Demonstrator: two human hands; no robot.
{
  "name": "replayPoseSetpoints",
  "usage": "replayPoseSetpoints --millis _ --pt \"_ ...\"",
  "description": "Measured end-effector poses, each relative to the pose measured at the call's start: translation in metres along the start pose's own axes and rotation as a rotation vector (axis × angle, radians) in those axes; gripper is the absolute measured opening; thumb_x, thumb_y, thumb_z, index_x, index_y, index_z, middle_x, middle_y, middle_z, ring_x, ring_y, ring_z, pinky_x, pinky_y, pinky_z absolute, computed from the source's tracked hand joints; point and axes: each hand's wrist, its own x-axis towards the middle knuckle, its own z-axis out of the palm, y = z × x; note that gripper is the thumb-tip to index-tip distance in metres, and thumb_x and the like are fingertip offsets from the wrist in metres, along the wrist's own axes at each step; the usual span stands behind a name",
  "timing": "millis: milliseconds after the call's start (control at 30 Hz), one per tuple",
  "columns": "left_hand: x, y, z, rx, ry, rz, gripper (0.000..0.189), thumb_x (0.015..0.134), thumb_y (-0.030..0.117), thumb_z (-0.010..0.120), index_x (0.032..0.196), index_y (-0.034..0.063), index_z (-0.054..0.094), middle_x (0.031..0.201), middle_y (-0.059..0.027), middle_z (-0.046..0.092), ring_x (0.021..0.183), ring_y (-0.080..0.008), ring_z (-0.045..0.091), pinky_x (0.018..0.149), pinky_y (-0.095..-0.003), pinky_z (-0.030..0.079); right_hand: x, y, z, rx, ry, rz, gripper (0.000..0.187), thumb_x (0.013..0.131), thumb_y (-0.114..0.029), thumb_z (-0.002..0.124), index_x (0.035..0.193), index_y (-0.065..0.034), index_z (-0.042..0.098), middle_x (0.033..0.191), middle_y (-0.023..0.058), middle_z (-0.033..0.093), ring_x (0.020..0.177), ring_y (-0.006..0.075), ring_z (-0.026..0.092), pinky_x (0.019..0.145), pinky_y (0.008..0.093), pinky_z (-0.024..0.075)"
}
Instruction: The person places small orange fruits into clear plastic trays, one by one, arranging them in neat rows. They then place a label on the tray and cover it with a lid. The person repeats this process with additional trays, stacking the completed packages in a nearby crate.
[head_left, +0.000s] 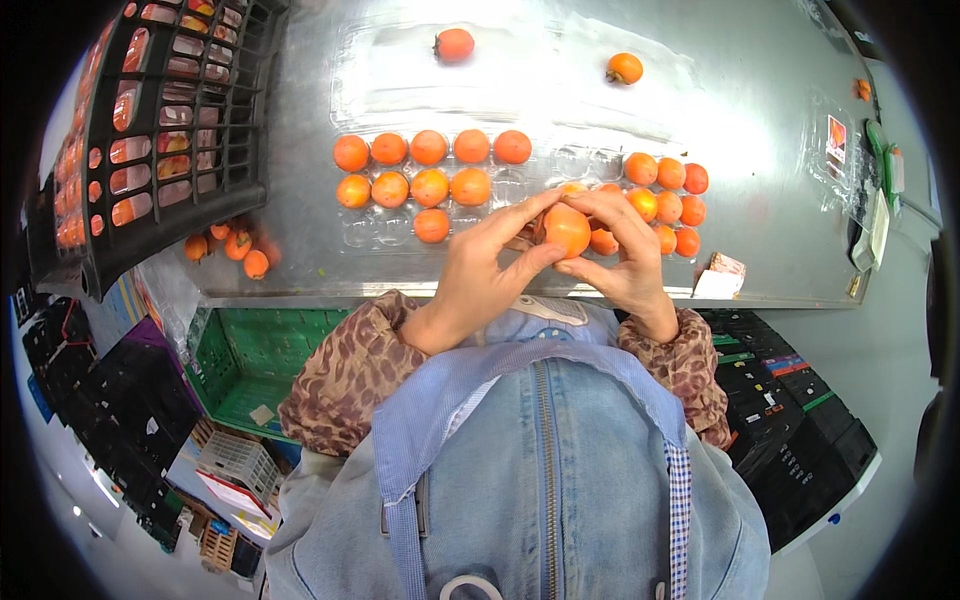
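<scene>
Between the fingers of my left hand (484, 262) and my right hand (626, 259) is an orange persimmon (568, 231), gripped by both above the near side of a metal table. Left of my hands, a clear plastic tray (375, 232) has several persimmons (430, 187) in its cups, with some cups bare. A second clear tray (589, 161), partly hidden behind my hands, carries several more persimmons (669, 206). Both trays have clear lids lying folded back on the far side. One persimmon (456, 45) rests on the left lid and another (625, 68) on the right.
A black plastic crate (176, 142) of packed fruit stands at the left, with several loose persimmons (238, 245) by its base. Paper scraps (721, 276) lie near the table's front edge. A labelled clear package (836, 142) is far right. Below the table sits a green crate (259, 367).
</scene>
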Motion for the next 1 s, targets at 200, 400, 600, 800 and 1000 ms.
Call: replayPoseSetpoints --millis 200,400,600,800,1000 --pt "-0.001 -0.006 -0.004 0.186 -0.008 0.102 0.042 0.093 0.012 0.067 0.132 0.0024 0.059 0.115 -0.0176 0.068 0.098 -0.0235 0.070 0.081 -0.0316 0.057 -0.006 0.008 0.002 0.035 -0.008 -0.051 0.060 0.069 -0.012 0.087 0.123 -0.0008 0.064 0.121 0.0138 0.065 0.117 0.0291 0.060 0.098 0.0395 0.0493" --pt "0.004 -0.004 -0.002 -0.037 -0.036 0.070 0.039 0.089 0.009 0.071 0.126 0.0017 0.062 0.124 -0.0150 0.063 0.103 -0.0222 0.067 0.083 -0.0305 0.058 -0.006 0.014 0.001 0.081 0.014 -0.095 0.055 0.071 -0.009 0.085 0.121 -0.0006 0.063 0.122 0.0149 0.064 0.117 0.0303 0.060 0.099 0.0401 0.0493" --pt "0.006 -0.001 -0.007 -0.030 -0.085 0.013 0.033 0.085 0.008 0.075 0.114 0.0005 0.063 0.125 -0.0135 0.061 0.105 -0.0202 0.066 0.084 -0.0290 0.060 -0.009 0.017 0.002 0.140 -0.018 -0.059 0.052 0.073 -0.001 0.081 0.122 -0.0018 0.063 0.124 0.0138 0.063 0.118 0.0291 0.060 0.099 0.0387 0.0493" --pt "0.003 -0.009 -0.003 -0.110 -0.008 -0.026 0.035 0.083 0.005 0.077 0.114 0.0002 0.061 0.124 -0.0142 0.062 0.100 -0.0192 0.069 0.078 -0.0296 0.062 -0.006 0.014 0.005 0.253 -0.065 0.080 0.053 0.079 -0.004 0.078 0.127 0.0003 0.058 0.127 0.0153 0.062 0.117 0.0245 0.061 0.090 0.0329 0.0553" --pt "-0.001 -0.002 -0.006 -0.094 -0.049 -0.234 0.037 0.087 -0.002 0.071 0.120 -0.0036 0.056 0.128 -0.0166 0.060 0.099 -0.0188 0.070 0.079 -0.0273 0.061 -0.008 0.006 0.005 0.548 -0.115 0.414 0.045 0.090 -0.005 0.066 0.134 0.0012 0.055 0.133 0.0138 0.059 0.113 0.0172 0.061 0.085 0.0259 0.0548"
